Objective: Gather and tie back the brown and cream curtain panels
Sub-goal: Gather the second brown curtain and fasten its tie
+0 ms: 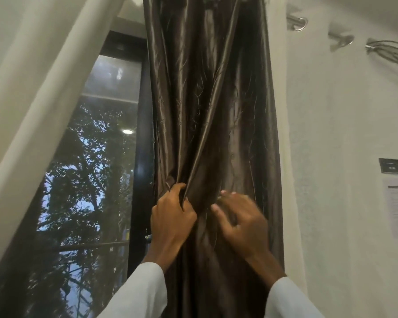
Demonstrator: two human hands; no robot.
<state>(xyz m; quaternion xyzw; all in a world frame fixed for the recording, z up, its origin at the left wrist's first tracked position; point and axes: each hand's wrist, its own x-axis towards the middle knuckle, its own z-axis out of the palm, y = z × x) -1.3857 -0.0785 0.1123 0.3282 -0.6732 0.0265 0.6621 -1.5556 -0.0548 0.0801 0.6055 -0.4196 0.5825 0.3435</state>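
left hand point(171, 222) grips brown curtain point(213, 125) | right hand point(240, 222) blurred against it

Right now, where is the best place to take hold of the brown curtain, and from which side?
At the waist of the brown curtain, where its folds already converge beside the left hand. Wrap a grip around the bunch from the right, window-free side, where the right hand hovers; the left hand already pinches the window-side edge.

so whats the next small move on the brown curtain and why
Probably close the right hand around the brown curtain beside the left hand. The left hand already grips a bunch of folds, while the blurred right hand's fingers look spread over loose fabric, so the panel's right side hangs ungathered.
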